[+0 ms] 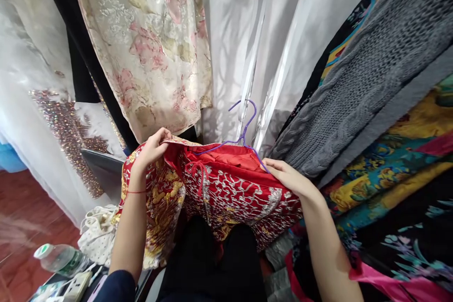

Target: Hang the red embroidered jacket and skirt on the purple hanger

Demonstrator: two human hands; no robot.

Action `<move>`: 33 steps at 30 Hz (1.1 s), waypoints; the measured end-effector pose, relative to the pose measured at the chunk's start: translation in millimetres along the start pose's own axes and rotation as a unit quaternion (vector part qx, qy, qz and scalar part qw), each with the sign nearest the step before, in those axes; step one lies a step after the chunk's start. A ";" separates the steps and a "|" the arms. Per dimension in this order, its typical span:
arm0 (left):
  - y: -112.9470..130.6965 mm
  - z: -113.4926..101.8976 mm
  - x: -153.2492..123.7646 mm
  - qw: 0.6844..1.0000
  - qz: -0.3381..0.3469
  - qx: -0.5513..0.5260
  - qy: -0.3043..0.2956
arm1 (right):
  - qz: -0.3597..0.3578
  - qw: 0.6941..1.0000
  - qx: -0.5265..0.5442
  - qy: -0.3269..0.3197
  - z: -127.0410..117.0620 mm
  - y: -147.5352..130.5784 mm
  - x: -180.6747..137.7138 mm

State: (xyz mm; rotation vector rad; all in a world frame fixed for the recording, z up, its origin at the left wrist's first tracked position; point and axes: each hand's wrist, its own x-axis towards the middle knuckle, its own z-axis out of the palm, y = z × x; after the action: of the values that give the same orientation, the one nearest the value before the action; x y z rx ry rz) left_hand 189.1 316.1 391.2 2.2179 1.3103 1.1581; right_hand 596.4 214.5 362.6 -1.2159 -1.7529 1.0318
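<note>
A red garment (226, 188) with silver and gold embroidery hangs on a purple wire hanger (244, 132) in front of me. My left hand (150, 148) pinches the garment's upper left edge, near the shoulder. My right hand (288, 174) is closed on the garment's right shoulder, where the hanger's arm ends. The hanger's hook sticks up free between the two hands. The garment's lower part drapes over my dark-clothed lap.
A floral cream dress (155, 42) and white sheer fabric (265, 33) hang behind. A grey knit sweater (375, 71) and colourful printed clothes (399, 170) crowd the right. A sequined white dress (60, 122) hangs left. A plastic bottle (60, 258) and power strip (76, 287) lie low left.
</note>
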 end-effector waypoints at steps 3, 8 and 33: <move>18.3 -8.0 -0.8 0.998 0.008 -0.057 0.023 | 0.001 1.000 0.005 0.024 -9.1 -9.7 -9.4; 45.2 17.1 3.4 0.993 0.042 -0.097 -0.054 | -0.098 0.927 0.019 0.362 -24.2 -17.9 -29.3; -24.5 82.6 25.0 0.995 -0.091 0.041 0.001 | -0.050 0.988 -0.086 0.121 -1.8 19.4 -46.2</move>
State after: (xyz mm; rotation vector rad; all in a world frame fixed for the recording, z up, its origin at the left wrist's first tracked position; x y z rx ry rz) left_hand 245.0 360.4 336.8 2.1008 1.5509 1.0571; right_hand 617.0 175.0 339.5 -1.2868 -1.7181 0.6549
